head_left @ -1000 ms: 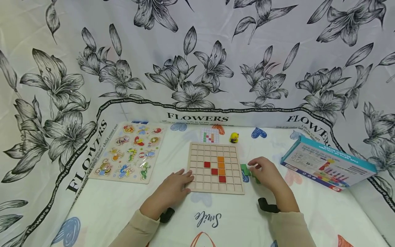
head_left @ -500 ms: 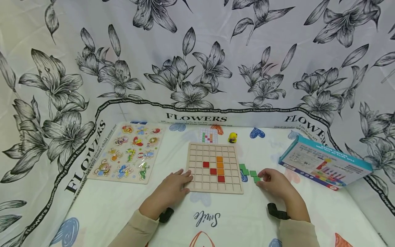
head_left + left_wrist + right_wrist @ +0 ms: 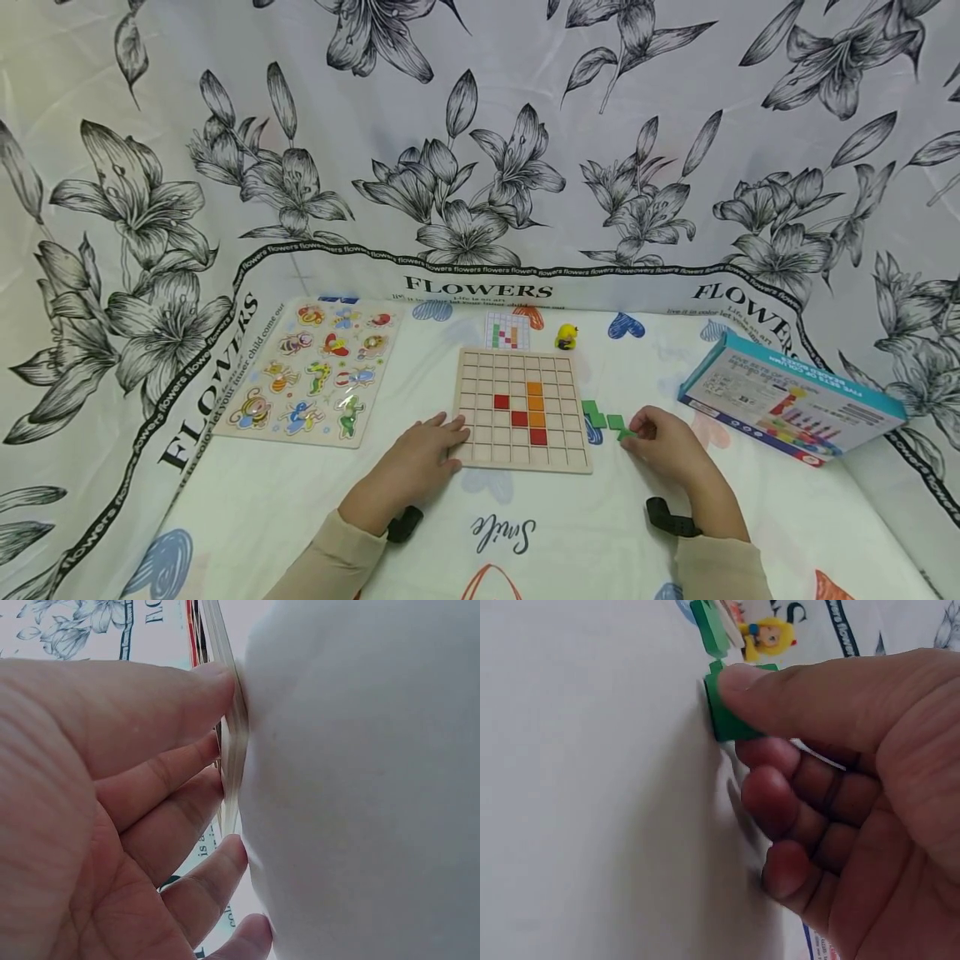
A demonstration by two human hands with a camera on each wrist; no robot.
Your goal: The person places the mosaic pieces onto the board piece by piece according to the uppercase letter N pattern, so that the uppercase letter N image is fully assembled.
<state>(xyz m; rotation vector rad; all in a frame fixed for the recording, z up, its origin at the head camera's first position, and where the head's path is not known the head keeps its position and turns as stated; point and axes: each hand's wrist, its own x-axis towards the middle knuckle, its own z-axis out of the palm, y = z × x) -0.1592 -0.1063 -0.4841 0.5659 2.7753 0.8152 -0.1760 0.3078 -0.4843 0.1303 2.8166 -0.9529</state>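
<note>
- Hands: two; left hand (image 3: 422,452) open, fingers relaxed, touching left edge of grid board (image 3: 483,454); right hand (image 3: 663,446) pinching one green tile (image 3: 731,724) between thumb and finger, right of board
- Loose green tiles (image 3: 615,422): three seen, stepped row between board and right hand
- Red squares (image 3: 538,436): three, diagonal on board; orange squares (image 3: 536,404): three, in a column on board, lowest just above a red one
- Insect board (image 3: 326,434): one, left, bearing twelve pieces (image 3: 318,377)
- Pattern card (image 3: 507,331), one, just behind grid board; yellow toy (image 3: 566,337), one, right of card; box (image 3: 793,400), one, far right, tilted
- Edges: nearest green tiles just beside board's right edge; insect board well apart from grid board, cloth between; box apart from right hand; broad cloth in front of board, between forearms
- Surface: white cloth (image 3: 570,533), heart prints, "Smile" lettering
- Room: white curtain (image 3: 525,50) behind and at both sides, black flower drawings, "FLOWERS" near its bottom
</note>
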